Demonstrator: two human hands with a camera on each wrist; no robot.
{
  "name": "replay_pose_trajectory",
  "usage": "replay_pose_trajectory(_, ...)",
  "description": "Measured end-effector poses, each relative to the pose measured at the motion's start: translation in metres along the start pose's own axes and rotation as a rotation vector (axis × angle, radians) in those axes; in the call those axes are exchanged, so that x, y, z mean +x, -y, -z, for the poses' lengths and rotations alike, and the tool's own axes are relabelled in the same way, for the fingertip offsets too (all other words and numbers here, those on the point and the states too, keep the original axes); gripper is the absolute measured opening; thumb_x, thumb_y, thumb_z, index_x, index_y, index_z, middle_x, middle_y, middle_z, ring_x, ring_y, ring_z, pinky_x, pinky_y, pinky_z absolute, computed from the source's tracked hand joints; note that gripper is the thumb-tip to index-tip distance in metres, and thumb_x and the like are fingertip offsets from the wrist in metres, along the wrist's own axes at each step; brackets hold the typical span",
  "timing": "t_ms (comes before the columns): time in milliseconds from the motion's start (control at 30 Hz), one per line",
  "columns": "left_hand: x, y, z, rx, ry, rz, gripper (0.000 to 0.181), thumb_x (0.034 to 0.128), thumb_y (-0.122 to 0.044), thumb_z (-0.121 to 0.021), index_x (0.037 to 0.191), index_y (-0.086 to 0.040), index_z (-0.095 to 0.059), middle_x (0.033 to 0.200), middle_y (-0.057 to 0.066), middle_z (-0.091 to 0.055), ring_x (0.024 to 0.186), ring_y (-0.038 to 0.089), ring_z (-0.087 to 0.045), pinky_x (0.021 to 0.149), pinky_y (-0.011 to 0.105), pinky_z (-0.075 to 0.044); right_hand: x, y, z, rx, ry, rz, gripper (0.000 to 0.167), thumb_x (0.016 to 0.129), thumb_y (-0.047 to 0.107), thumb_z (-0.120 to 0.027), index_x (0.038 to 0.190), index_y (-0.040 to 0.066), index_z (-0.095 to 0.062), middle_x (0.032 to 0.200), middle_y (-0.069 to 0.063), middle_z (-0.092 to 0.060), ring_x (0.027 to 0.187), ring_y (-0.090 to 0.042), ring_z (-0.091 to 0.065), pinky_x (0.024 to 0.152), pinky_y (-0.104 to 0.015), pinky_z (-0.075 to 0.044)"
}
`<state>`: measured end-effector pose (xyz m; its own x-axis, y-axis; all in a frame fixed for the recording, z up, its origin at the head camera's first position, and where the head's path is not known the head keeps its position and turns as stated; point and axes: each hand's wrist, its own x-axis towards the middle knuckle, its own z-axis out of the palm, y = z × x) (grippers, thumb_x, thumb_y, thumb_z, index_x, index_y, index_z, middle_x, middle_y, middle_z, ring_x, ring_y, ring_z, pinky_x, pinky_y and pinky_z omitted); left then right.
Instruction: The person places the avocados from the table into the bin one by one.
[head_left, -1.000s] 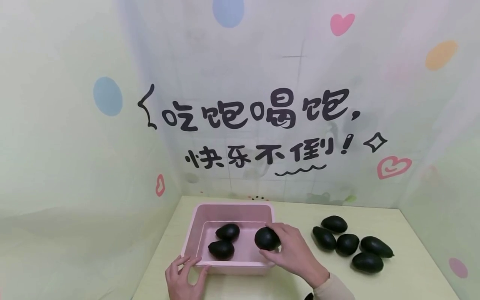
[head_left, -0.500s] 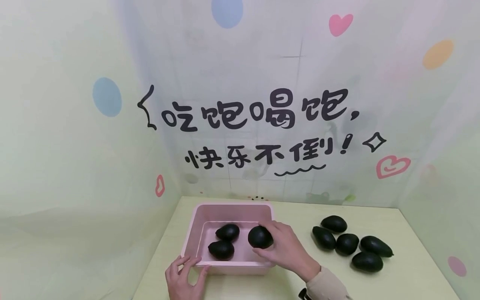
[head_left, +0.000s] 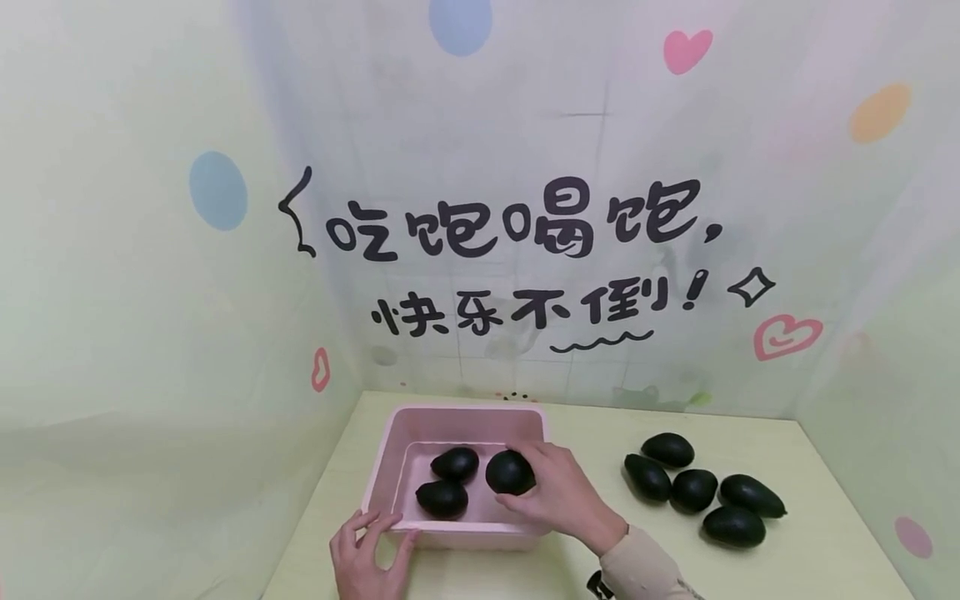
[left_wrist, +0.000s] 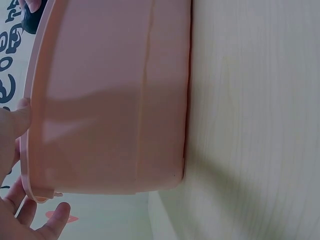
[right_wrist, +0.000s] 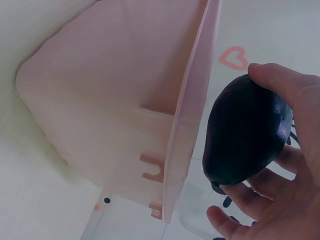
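Note:
A dark avocado (head_left: pixel 510 472) is held by my right hand (head_left: pixel 558 492) over the right side of a pink plastic bin (head_left: pixel 468 540). In the right wrist view, the thumb and fingers of the right hand (right_wrist: pixel 295 150) grip the avocado (right_wrist: pixel 245 132) beyond the bin's rim. Inside the bin lie two more avocados, one behind (head_left: pixel 455 463) and one in front (head_left: pixel 442 500). My left hand (head_left: pixel 369 558) grips the bin's front left corner. From the left wrist, the thumb (left_wrist: pixel 20 117) of that hand touches the rim, with its other fingers spread round the corner.
Several dark avocados (head_left: pixel 695 489) lie in a loose group on the table (head_left: pixel 592 433) to the right of the bin. Behind stands a pale wall covering (head_left: pixel 517 367) with black lettering and coloured shapes. A dark object (head_left: pixel 598 585) shows beside the right sleeve.
My right hand has moved left with the avocado, farther over the bin and closer to the two inside. The left hand has stayed at the corner.

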<state>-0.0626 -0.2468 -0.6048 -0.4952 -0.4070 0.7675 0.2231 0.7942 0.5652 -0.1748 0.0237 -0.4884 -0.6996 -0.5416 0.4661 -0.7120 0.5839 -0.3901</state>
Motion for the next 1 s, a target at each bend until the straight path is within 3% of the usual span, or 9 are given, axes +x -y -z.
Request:
replay_pose_trajectory(133, 0.0026, 0.0003, -0.0007, -0.008, -0.003, -0.020, 0.037, 0.0764, -0.042, -0.092, 0.095, -0.011, -0.081, 0.109, 0.020, -0.066, 0.113, 0.044, -0.051, 0.102, 0.016, -0.029, 0.0029, 0.0022, -0.0008, -0.008, 0.012, 0.014, 0.059, 0.077, 0.039, -0.094, 0.125, 0.012, -0.072, 0.107, 0.001, -0.075, 0.092, -0.015, -0.071, 0.082, -0.033, -0.060)
replay_pose_trajectory(333, 0.0038, -0.0008, -0.0006, -0.005, -0.012, -0.025, 0.058, 0.0899, -0.071, -0.071, 0.094, -0.014, -0.082, 0.109, 0.018, -0.066, 0.112, 0.044, -0.052, 0.099, 0.023, -0.033, 0.0060, 0.0043, -0.0032, -0.025, 0.055, 0.017, 0.061, 0.079, 0.041, -0.093, 0.128, 0.013, -0.071, 0.110, 0.001, -0.076, 0.095, -0.016, -0.071, 0.083, -0.034, -0.060)
replay_pose_trajectory(500, 0.0031, -0.0016, 0.0015, -0.001, -0.003, -0.014, 0.049, 0.0856, -0.063, -0.081, 0.095, -0.015, -0.082, 0.110, 0.017, -0.066, 0.112, 0.042, -0.052, 0.093, 0.034, -0.037, 0.0072, 0.0061, -0.0048, -0.011, 0.067, 0.016, 0.059, 0.081, 0.041, -0.091, 0.130, 0.014, -0.071, 0.113, 0.001, -0.076, 0.098, -0.016, -0.071, 0.086, -0.036, -0.060)
replay_pose_trajectory(733, 0.0025, -0.0014, 0.0009, 0.005, -0.002, -0.019, 0.048, 0.0859, -0.061, -0.082, 0.094, -0.014, -0.082, 0.110, 0.017, -0.066, 0.113, 0.043, -0.052, 0.097, 0.024, -0.034, 0.0060, 0.0088, -0.0025, -0.005, 0.045, -0.004, 0.055, 0.084, 0.040, -0.088, 0.130, 0.016, -0.071, 0.110, 0.000, -0.076, 0.093, -0.019, -0.071, 0.082, -0.037, -0.058)
replay_pose_trajectory(1000, 0.0016, -0.0013, 0.0009, 0.012, 0.008, -0.024, 0.037, 0.0785, -0.043, -0.091, 0.094, -0.011, -0.081, 0.109, 0.020, -0.065, 0.114, 0.044, -0.051, 0.090, 0.040, -0.039, 0.0011, 0.0061, 0.0013, 0.017, 0.036, -0.009, 0.055, 0.082, 0.034, -0.090, 0.131, 0.016, -0.071, 0.118, 0.001, -0.078, 0.101, -0.019, -0.074, 0.087, -0.038, -0.060)
